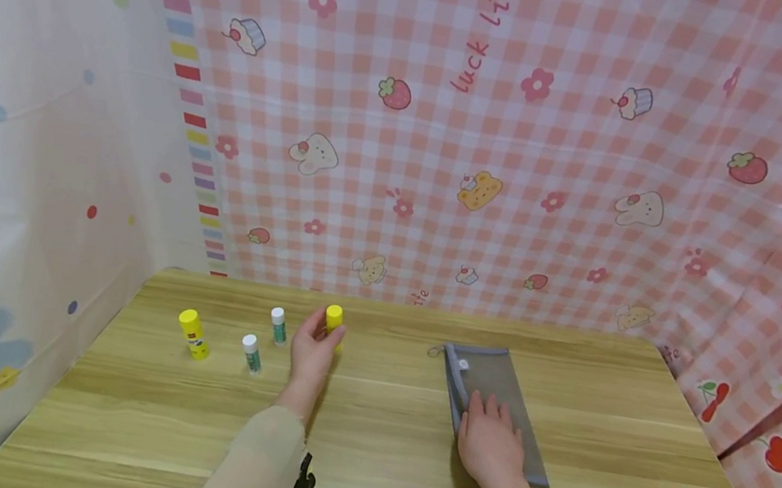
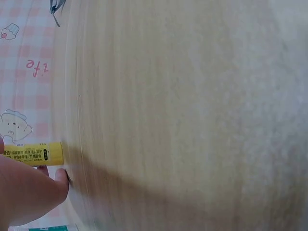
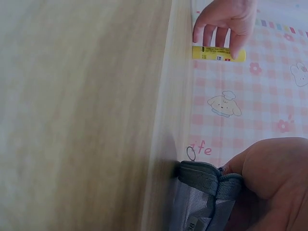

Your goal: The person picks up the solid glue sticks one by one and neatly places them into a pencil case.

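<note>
In the head view my left hand [image 1: 313, 350] pinches a yellow glue stick [image 1: 334, 317] between thumb and fingers. The stick stands upright, its lower end close to the table, as the left wrist view shows of the same yellow stick [image 2: 36, 154]. My right hand [image 1: 492, 445] rests on a grey mesh zip pouch [image 1: 520, 419], fingers extended over its surface. At the zip end of the pouch [image 3: 197, 180] in the right wrist view, the edges part slightly beside that hand. Two white-capped glue sticks, one nearer [image 1: 251, 355] and one farther [image 1: 278, 327], stand left of my left hand.
Another yellow glue stick [image 1: 193, 335] stands farthest left on the wooden table [image 1: 386, 479]. A small black object [image 1: 303, 482] shows beside my left sleeve. A pink checked cloth [image 1: 422, 139] hangs behind the table's back edge.
</note>
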`<state>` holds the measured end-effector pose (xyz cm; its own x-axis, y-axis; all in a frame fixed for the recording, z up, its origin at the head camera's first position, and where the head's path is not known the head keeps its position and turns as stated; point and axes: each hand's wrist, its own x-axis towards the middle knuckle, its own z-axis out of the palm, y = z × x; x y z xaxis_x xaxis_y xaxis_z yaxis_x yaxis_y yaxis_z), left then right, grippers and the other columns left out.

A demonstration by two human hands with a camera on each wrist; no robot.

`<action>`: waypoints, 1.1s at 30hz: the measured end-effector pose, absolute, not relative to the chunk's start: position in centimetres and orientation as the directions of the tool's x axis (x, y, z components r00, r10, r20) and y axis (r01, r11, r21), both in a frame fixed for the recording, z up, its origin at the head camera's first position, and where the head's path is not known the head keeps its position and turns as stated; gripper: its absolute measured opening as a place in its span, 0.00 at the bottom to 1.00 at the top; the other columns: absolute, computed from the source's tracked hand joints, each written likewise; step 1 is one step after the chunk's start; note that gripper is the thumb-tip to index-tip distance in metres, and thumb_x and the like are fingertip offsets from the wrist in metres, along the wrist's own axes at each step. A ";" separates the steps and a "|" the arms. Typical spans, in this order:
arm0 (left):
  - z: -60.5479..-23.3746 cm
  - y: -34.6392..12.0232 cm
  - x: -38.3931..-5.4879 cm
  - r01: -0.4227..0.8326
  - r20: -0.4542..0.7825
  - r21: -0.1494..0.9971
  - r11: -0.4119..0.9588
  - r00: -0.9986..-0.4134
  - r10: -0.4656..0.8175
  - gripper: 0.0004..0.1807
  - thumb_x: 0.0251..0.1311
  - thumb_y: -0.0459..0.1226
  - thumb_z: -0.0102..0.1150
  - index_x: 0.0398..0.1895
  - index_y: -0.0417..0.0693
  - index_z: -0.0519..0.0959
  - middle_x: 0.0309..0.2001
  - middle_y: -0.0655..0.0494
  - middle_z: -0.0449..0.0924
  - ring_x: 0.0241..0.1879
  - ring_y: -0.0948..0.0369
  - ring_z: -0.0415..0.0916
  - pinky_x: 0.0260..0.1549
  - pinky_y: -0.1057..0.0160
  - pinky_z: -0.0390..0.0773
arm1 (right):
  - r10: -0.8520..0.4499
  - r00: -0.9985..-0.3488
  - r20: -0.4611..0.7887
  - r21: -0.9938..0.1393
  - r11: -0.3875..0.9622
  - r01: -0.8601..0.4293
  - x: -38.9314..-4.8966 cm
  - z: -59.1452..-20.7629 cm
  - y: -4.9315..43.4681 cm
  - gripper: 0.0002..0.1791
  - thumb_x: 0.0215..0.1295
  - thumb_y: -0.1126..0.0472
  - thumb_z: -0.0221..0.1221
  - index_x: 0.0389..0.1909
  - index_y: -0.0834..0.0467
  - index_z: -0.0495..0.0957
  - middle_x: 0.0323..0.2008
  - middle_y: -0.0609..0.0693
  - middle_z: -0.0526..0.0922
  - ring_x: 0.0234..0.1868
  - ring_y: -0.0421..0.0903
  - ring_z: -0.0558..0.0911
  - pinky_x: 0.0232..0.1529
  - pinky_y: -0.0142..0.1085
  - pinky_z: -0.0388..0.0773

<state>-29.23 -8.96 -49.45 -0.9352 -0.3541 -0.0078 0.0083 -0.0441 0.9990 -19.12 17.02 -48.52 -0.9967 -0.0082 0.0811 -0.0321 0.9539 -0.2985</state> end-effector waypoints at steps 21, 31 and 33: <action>-49.7 -8.6 -29.2 0.024 0.048 0.998 0.064 -0.912 -0.407 0.20 0.64 0.26 0.61 0.59 0.31 0.75 0.55 0.33 0.77 0.54 0.43 0.74 0.57 0.50 0.76 | -0.001 -0.998 0.064 -0.316 0.949 -0.021 -19.2 -48.4 17.1 0.23 0.73 0.61 0.48 0.63 0.69 0.70 0.62 0.73 0.69 0.64 0.72 0.66 0.57 0.71 0.65; -49.9 -8.4 -28.7 0.031 0.076 0.991 0.128 -0.929 -0.361 0.18 0.64 0.26 0.60 0.57 0.31 0.77 0.53 0.35 0.78 0.52 0.44 0.76 0.56 0.50 0.77 | 0.000 -0.999 0.051 -0.326 0.945 -0.017 -19.2 -48.3 17.0 0.24 0.73 0.61 0.48 0.64 0.70 0.69 0.62 0.73 0.69 0.65 0.72 0.65 0.57 0.71 0.65; -49.8 -8.3 -28.6 0.028 0.075 0.990 0.137 -0.932 -0.355 0.18 0.64 0.26 0.61 0.57 0.31 0.77 0.52 0.35 0.78 0.52 0.44 0.76 0.55 0.50 0.78 | 0.001 -0.999 0.044 -0.328 0.945 -0.013 -19.1 -48.2 17.0 0.24 0.73 0.61 0.48 0.64 0.69 0.69 0.63 0.73 0.68 0.65 0.72 0.65 0.58 0.71 0.65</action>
<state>-28.59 -8.31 -49.85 -0.9317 -0.3554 0.0751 0.0276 0.1367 0.9902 -19.14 17.01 -48.24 -0.9990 0.0014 0.0444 -0.0132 0.9445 -0.3282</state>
